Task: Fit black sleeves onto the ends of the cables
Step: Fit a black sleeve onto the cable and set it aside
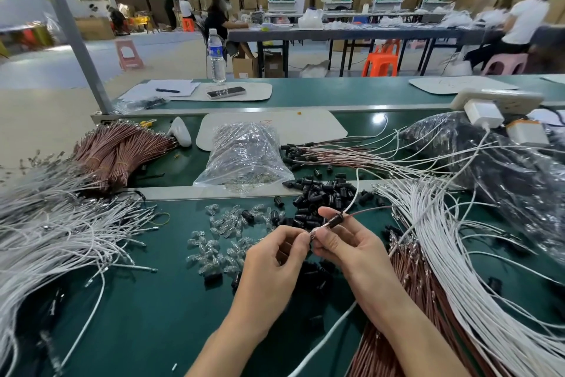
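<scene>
Mid-fit, by the look of things. Right hand (345, 242) curled round a small black plastic tubular sleeve (334, 220), pinched between thumb and fingers above the green matted surface (137, 315), close in front of the body. Sleeve already threaded over a thin white-and-brown cable pair (353, 198) trailing away up and right. Left hand (275, 254) closed in a fine pinch on the pale tip of that pair, just left of the sleeve, fingertips of both hands almost touching. Heap of loose black sleeves (318, 193) just beyond, scattered clear glassy bulbs (214, 248) to the left, fanned bundle of long white cables (458, 254) at right.

Handling, as a judgement: cable light, thin and floppy, likely to buckle if pushed from far back, so best gripped right at the tip (short free length, little room to bend). Sleeve rigid, tiny, probably smooth and slippery; best held by its sides, bore left clear. Little force wanted; tips likely delicate.
</scene>
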A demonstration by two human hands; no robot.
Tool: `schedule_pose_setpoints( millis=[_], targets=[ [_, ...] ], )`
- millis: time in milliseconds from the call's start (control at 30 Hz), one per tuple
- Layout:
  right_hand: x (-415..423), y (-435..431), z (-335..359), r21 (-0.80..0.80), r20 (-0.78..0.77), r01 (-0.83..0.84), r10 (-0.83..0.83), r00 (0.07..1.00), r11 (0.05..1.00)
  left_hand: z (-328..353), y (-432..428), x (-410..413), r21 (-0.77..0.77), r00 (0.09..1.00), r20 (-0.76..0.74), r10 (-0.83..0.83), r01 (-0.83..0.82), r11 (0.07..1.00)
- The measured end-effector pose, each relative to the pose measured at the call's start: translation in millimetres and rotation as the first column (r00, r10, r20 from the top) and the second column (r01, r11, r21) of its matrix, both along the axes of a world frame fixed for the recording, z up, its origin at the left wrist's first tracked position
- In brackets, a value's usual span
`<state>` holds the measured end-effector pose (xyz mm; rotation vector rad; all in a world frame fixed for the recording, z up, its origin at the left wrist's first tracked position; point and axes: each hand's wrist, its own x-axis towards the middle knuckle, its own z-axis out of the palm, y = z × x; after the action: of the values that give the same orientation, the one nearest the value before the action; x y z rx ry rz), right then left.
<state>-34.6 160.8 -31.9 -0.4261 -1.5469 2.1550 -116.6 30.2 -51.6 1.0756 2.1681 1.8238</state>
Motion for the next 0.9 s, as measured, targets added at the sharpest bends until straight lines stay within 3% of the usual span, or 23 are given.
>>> schedule_pose_setpoints(
  millis=[433, 700, 900],
  targets=[
    [-1.2, 0.8, -1.8, 0.02, -0.003, 0.0, 0.0, 1.0, 1.0, 1.3, -0.9, 1.0, -0.006, 1.0, 0.016, -0.01, 0.01, 1.0],
    [-2.8, 3.5, -3.8, -0.107, -0.004, 0.001, -0.002, 1.0, 0.994, 3.9, -1.6, 1.8, -0.01, 1.0, 0.023, 0.009, -0.009, 1.0],
    [-2.6, 3.4, -4.2, -0.107, -0.01, -0.005, 0.003, 1.0, 0.994, 4.5, -1.3, 1.6, -0.019, 0.999, 0.027, 0.025, -0.024, 1.0]
  ],
)
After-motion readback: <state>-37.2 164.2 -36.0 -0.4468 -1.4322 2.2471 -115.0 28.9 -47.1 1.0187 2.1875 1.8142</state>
